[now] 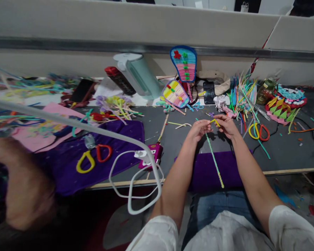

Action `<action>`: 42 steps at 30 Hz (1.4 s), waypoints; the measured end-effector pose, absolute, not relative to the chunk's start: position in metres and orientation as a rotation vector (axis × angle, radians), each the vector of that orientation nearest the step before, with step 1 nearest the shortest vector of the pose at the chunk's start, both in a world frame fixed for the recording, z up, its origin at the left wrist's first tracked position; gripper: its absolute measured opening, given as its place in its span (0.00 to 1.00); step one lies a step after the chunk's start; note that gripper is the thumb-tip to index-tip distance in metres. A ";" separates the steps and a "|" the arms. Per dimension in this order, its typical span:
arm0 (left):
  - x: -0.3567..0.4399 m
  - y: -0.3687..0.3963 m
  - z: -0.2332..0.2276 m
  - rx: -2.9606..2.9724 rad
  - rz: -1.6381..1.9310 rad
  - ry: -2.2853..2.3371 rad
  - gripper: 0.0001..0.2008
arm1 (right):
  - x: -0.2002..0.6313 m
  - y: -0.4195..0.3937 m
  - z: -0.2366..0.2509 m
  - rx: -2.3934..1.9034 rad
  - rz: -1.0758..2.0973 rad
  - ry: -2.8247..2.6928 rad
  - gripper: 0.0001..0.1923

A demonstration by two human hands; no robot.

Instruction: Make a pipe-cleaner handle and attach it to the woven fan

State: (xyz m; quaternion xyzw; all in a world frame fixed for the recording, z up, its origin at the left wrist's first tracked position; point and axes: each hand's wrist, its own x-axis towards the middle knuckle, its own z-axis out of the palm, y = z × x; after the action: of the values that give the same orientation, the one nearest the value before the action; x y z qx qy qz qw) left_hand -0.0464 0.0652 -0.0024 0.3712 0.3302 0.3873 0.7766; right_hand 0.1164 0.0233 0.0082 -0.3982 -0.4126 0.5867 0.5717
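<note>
My left hand (199, 130) and my right hand (227, 125) meet over the dark grey table (282, 153). Between the fingertips of both sits a yellow pipe cleaner (216, 122), bent at the top. A long green and yellow pipe cleaner (214, 158) hangs down from my left hand across a purple cloth (206, 170) at the table's front edge. Both hands pinch these stems.
Scissors with yellow and red handles (259, 131) lie right of my hands; another pair (94, 157) rests on a purple cloth at left. A pink device (153, 153) with a white cable, pipe-cleaner bundles (242, 94), colourful craft fans (183, 64). Another person's blurred arm (21, 184) at lower left.
</note>
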 end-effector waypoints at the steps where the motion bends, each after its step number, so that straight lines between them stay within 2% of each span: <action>1: -0.046 0.065 -0.003 0.790 0.819 0.698 0.12 | 0.116 0.023 0.008 -0.935 1.381 -0.981 0.19; 15: -0.047 0.063 0.000 0.708 0.718 0.672 0.08 | 0.114 0.024 0.006 -0.965 1.280 -1.031 0.15; 29: -0.048 0.062 0.000 0.695 0.616 0.672 0.10 | 0.120 0.021 0.009 -0.914 1.209 -1.191 0.13; 42: -0.043 0.058 0.005 0.838 0.759 0.681 0.12 | 0.119 0.026 0.003 -0.944 1.119 -1.144 0.12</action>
State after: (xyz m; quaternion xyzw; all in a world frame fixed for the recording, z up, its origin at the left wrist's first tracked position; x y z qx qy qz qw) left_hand -0.0430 0.0576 0.0049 0.3890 0.3165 0.3526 0.7900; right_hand 0.1190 0.0259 0.0029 -0.4071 -0.4933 0.4823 0.5986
